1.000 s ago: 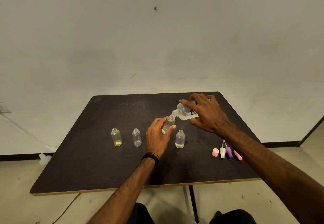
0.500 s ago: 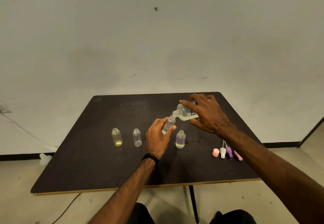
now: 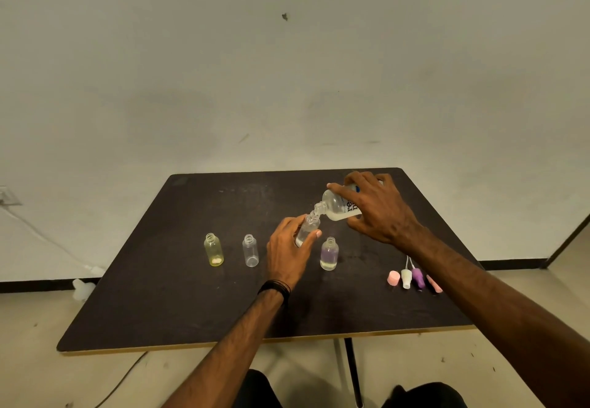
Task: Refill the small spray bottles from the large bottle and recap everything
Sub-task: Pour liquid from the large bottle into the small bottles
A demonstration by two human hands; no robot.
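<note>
While your left hand (image 3: pixel 289 248) grips a small clear bottle (image 3: pixel 307 230) near the middle of the tabletop (image 3: pixel 153 296), fingers and thumb curled round its body, your right hand (image 3: pixel 375 208) clamps the large bottle (image 3: pixel 338 205) from above, toward the far right corner. Nearest you, by the right edge, four caps lie in a row: pink cap (image 3: pixel 393 278), white cap (image 3: pixel 406 278), purple cap (image 3: pixel 417 277) and a second pink one (image 3: pixel 434 283), partly hidden by your right forearm. Farther in, three uncapped bottles stand upright: the yellow bottle (image 3: pixel 213 250) toward the left edge, an empty clear bottle (image 3: pixel 250 250) beside it, and the purple bottle (image 3: pixel 329 253) just right of your left hand. The held bottle tilts right. The large bottle is tipped leftward, its neck meeting the small bottle's mouth. Liquid sits low in the large bottle.
</note>
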